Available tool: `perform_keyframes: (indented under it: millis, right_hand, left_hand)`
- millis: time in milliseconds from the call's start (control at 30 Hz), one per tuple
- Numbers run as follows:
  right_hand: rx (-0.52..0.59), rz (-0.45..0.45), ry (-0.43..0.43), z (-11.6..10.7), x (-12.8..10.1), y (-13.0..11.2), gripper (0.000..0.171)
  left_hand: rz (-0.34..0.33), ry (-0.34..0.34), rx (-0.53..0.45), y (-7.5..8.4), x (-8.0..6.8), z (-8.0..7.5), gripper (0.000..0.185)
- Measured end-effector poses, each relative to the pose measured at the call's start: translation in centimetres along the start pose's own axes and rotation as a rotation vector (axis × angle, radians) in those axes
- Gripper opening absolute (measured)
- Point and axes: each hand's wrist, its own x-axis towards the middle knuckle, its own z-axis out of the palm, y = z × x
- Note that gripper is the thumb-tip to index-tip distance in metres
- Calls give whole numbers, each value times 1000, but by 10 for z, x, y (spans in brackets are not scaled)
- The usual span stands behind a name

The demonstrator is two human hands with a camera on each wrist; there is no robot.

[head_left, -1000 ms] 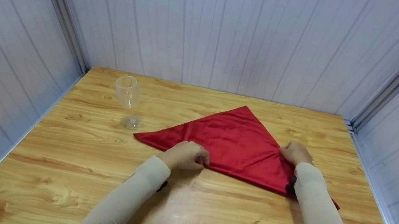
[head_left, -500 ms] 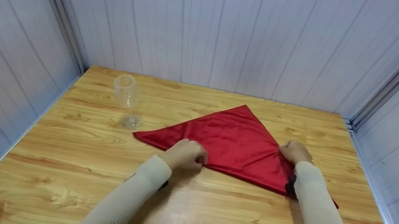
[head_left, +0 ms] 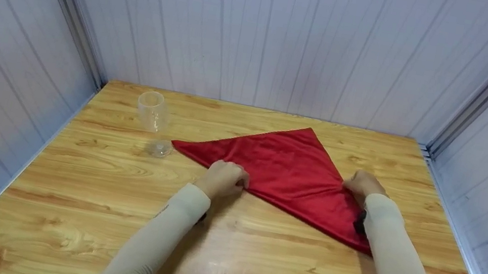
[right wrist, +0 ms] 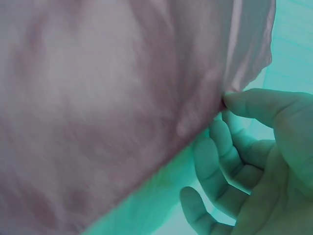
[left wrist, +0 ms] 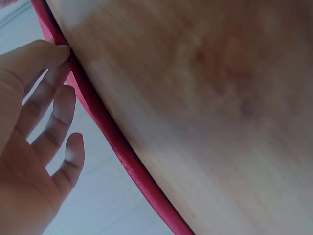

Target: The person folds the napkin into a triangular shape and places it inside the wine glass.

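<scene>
A red satin cloth (head_left: 284, 166), folded into a triangle, lies on the wooden table. My left hand (head_left: 222, 178) pinches its near folded edge between thumb and index finger; in the left wrist view the other fingers (left wrist: 62, 110) stay loosely bent and apart from it. At the cloth's right edge my right hand (head_left: 362, 184) pinches it with thumb and forefinger, and small creases run inward from there. The right wrist view shows the thumb (right wrist: 249, 105) on the cloth's edge, with a strong colour tint. My right forearm hides the cloth's right corner.
A clear stemmed glass (head_left: 153, 113) stands upright at the back left, close to the cloth's left tip. Pale panel walls (head_left: 262, 35) enclose the table (head_left: 251, 269) at the back and both sides. Wood surface lies between my forearms.
The cloth has turned clockwise: its left tip has moved away from me, and its right corner has come nearer. My left hand has moved slightly forward and left; the right has hardly moved.
</scene>
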Motion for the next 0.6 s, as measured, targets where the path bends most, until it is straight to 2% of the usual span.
perform_keyframes:
  millis: [167, 300, 400, 600]
  right_hand:
    - [-19, -1, -20, -5, -4, -3, 21]
    - [-67, -11, -23, -6, -7, -5, 28]
    - [-89, -7, -35, -6, -8, -6, 30]
    - [-68, 3, -56, -6, -9, -8, 30]
  left_hand:
    - [-58, 15, 7, -4, 2, -1, 7]
    - [-78, 56, 10, -7, 2, -1, 7]
    - [-94, 60, 3, -6, 2, -1, 7]
    - [-154, 80, 6, -6, 3, -4, 9]
